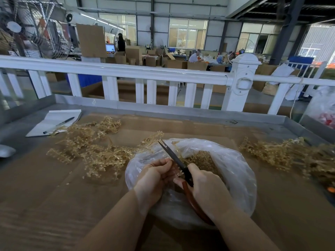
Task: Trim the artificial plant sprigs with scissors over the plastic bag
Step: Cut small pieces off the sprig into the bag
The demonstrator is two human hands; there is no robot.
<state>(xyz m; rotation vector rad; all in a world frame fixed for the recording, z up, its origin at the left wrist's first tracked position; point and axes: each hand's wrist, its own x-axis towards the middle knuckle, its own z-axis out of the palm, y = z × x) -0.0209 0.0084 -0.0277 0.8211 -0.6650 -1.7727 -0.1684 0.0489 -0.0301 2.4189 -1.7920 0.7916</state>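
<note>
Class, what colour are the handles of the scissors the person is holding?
Reddish-brown, on the scissors gripped by the right hand, seen in the head view.

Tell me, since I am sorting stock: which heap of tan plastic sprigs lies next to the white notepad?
The left heap of tan plastic sprigs, spread beside the white notepad. The other heap lies right of the clear plastic bag.

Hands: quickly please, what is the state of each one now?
Left hand: fingers curled, pinching a sprig over the plastic bag.
Right hand: gripping the scissors.
</note>
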